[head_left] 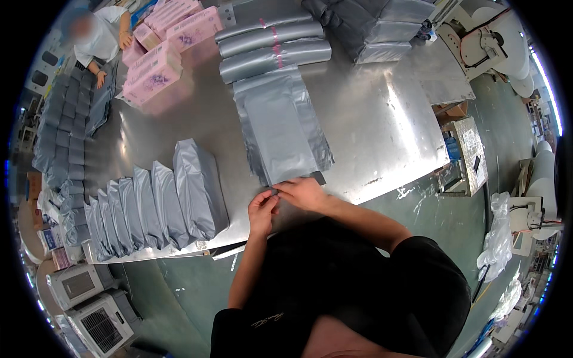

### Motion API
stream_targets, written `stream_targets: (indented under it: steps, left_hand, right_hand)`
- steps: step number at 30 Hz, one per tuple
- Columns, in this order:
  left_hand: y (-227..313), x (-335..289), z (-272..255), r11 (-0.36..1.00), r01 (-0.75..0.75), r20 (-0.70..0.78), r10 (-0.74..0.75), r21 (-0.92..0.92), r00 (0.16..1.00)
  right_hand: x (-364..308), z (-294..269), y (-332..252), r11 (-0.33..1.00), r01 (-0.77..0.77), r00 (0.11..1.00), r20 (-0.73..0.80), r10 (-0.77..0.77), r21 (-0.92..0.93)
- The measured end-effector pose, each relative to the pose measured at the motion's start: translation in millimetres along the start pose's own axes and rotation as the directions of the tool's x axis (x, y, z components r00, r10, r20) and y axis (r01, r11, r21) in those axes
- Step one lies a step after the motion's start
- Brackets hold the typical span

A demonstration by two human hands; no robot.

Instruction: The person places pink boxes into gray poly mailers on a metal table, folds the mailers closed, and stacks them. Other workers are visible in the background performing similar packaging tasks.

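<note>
A stack of flat grey plastic bags (280, 128) lies lengthwise in front of me, its near end at the table's front edge. My right hand (303, 194) is bent over that near end, fingers closed on the edge of a bag. A dark grey corner pokes out beside its knuckles. Touching its fingertips from the left, my left hand (262, 209) makes a pinch around a small dark bit that I cannot make out. Beyond the stack lie rolled grey bag bundles (274, 56) with pink ties.
Filled grey bags (200, 191) stand in a row on the metal table (370, 131) at left. Pink packages (152, 74) sit at the far left, near another person's hand (101, 79). More grey bundles (385, 30) lie at the back; a metal-sided box (471, 149) stands right.
</note>
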State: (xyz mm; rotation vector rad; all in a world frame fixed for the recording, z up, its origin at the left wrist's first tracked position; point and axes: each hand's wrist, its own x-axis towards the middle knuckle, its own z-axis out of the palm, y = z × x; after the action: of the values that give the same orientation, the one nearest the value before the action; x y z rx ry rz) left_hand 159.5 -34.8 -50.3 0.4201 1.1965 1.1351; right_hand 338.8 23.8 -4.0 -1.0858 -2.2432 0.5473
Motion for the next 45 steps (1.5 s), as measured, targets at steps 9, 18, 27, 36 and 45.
stream_targets:
  steps: [9, 18, 27, 36, 45]
  left_hand:
    - [8.3, -3.4, -25.1, 0.997, 0.075, 0.023, -0.075, 0.028, 0.997]
    - [83.9, -11.7, 18.6, -0.577, -0.69, 0.897, 0.335, 0.437, 0.289]
    - [80.4, 8.3, -0.1, 0.168, -0.75, 0.582, 0.532, 0.64, 0.615]
    - [67.1, 32.4, 32.7, 0.987, -0.145, 0.098, 0.139, 0.063, 0.985]
    - [46.3, 20.2, 3.9, 0.99, -0.015, 0.301, 0.057, -0.138, 0.952]
  right_hand:
    - [-147.1, -53.3, 31.3, 0.99, -0.025, 0.929, 0.362, 0.075, -0.139]
    - [-49.0, -199.8, 68.8, 0.827, 0.337, 0.933, 0.278, -0.229, -0.45]
    - [8.8, -128.2, 116.9, 0.951, 0.199, 0.92, 0.288, -0.264, 0.237]
    - [6.4, -68.7, 131.1, -0.005, -0.557, 0.681, 0.46, 0.57, 0.83]
    - [25.3, -93.6, 67.8, -0.332, -0.741, 0.538, 0.812, 0.227, 0.584]
